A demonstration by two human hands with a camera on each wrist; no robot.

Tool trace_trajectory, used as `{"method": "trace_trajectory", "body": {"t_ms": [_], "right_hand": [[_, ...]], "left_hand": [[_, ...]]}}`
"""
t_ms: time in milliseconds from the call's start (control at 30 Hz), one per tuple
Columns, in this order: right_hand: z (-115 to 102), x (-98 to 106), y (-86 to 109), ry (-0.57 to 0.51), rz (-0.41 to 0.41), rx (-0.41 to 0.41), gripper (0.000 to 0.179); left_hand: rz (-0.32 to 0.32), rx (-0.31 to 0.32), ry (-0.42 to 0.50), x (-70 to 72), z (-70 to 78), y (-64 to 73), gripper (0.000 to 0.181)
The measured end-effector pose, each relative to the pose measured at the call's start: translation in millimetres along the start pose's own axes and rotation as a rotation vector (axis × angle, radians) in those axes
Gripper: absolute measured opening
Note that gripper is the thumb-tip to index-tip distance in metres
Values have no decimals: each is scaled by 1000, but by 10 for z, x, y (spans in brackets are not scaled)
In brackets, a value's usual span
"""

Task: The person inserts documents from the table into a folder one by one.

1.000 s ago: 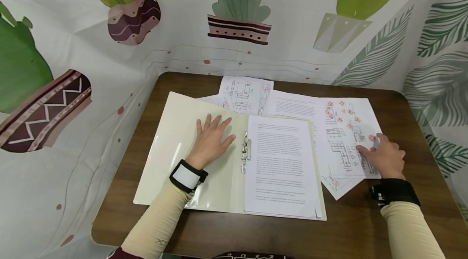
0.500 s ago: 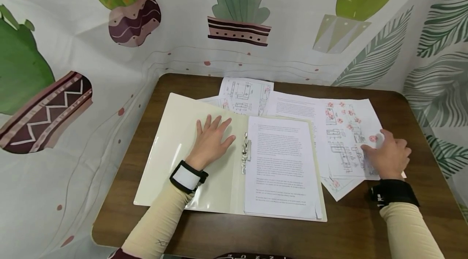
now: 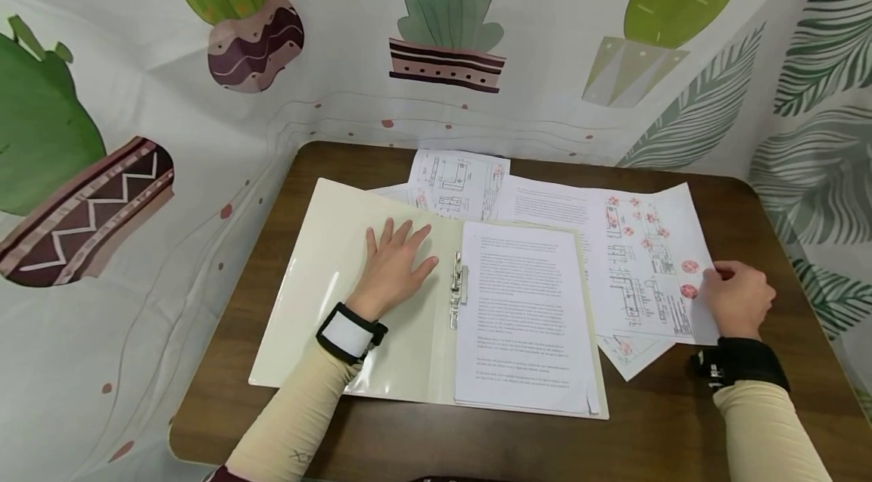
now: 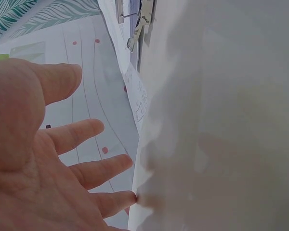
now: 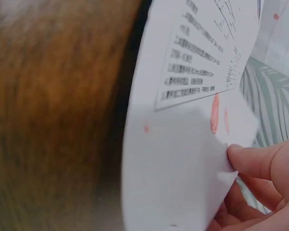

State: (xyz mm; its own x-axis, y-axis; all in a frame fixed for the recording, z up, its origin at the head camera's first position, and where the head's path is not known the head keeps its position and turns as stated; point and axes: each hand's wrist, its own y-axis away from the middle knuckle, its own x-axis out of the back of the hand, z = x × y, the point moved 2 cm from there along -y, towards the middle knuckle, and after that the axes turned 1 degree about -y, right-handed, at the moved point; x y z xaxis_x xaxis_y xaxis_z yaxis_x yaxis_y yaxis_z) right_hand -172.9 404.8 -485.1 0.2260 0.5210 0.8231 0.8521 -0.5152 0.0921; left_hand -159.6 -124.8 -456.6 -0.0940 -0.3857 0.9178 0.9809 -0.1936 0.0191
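Sheet [image 3: 652, 266], edge in right grip [image 3: 739, 299]

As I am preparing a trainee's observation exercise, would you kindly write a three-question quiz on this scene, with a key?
1. Short answer: Which hand pinches the rightmost sheet?
2. True or false: The left hand, over the open folder, is clenched into a fist.
3. Fill in the blank: In the head view, the metal clip sits along the ____ edge of the typed pages.

Key:
1. The right hand.
2. False; the left hand is spread.
3. Left.
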Motion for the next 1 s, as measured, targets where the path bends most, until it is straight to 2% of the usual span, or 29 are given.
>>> {"method": "trace_trajectory", "body": {"t_ms": [267,767,1000], "right_hand": [[39,-9,-31,-31,0,-58,43],[139,-2,-38,-89,-20,-103,47],[132,91,-23,-93,39,-93,44]], "left_hand": [[10,-5,-1,-7,-16,-5,57],[5,-3,-1,-12,-13,0,57],[-4,1,1,-4,0,4,58]]}}
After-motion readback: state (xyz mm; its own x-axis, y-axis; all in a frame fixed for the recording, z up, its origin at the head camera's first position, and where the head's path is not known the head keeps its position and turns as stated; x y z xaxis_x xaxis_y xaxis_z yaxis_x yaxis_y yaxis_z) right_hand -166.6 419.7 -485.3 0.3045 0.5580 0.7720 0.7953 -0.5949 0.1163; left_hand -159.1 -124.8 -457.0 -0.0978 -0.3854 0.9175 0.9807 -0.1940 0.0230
